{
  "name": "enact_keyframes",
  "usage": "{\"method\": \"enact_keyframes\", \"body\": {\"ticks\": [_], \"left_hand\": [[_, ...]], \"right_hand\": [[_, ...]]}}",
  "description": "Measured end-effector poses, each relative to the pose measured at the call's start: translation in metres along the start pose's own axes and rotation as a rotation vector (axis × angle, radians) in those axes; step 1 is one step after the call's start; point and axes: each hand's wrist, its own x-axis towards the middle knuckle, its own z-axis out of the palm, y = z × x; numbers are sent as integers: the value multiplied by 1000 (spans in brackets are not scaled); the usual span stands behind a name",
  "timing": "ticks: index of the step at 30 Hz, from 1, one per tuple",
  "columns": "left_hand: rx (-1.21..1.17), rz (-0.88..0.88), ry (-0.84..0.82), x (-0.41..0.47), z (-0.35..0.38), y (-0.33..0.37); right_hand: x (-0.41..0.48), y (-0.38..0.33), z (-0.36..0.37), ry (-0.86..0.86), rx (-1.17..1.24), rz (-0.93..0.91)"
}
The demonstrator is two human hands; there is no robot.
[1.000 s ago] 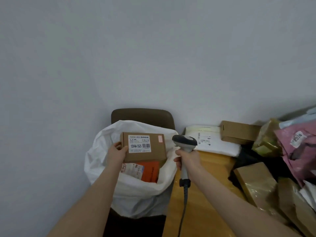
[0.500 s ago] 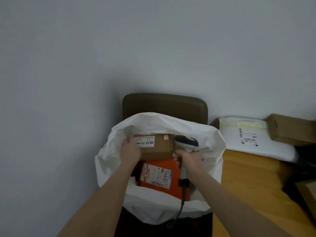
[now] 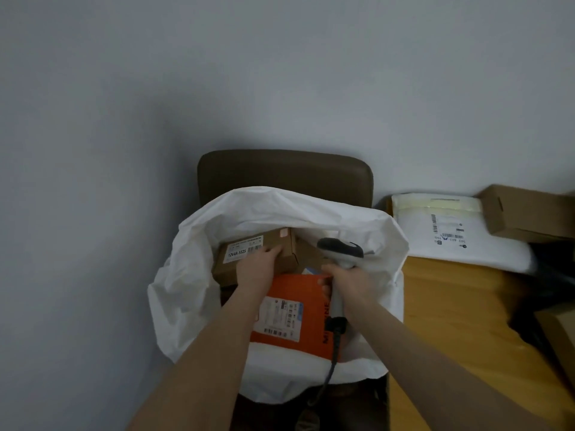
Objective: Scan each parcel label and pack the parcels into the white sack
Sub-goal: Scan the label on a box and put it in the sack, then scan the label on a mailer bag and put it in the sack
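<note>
One cardboard box [image 3: 239, 255] lay in the white sack [image 3: 280, 200] under our flat left hand [image 3: 256, 269]; our right hand [image 3: 351, 281] gripped the barcode scanner [image 3: 340, 248].

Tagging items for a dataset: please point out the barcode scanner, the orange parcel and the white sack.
barcode scanner [image 3: 340, 247], head view, on its dark head.
orange parcel [image 3: 311, 306], head view, on its bare orange face.
white sack [image 3: 186, 290], head view, on its left wall.

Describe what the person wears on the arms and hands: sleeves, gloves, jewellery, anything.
The left hand and right hand are bare: no gloves, no ring or watch visible. Both forearms are uncovered down to the frame edge, with no sleeves, bands or markings in view.
</note>
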Motion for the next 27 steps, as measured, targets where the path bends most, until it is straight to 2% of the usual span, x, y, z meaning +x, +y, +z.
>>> {"method": "enact_keyframes", "body": {"ticks": [3, 14, 21, 27], "left_hand": [[-23, -9, -37, 0, -9, 7], [81, 144, 140, -27, -67, 114], [149, 254, 211, -105, -73, 213], [162, 315, 187, -187, -60, 319]], "right_hand": [[-5, -3, -10, 17, 11, -19], [-70, -23, -92, -43, 234, -43], [-123, 11, -198, -101, 273, -48], [-167, 65, -310, -11, 284, -71]]}}
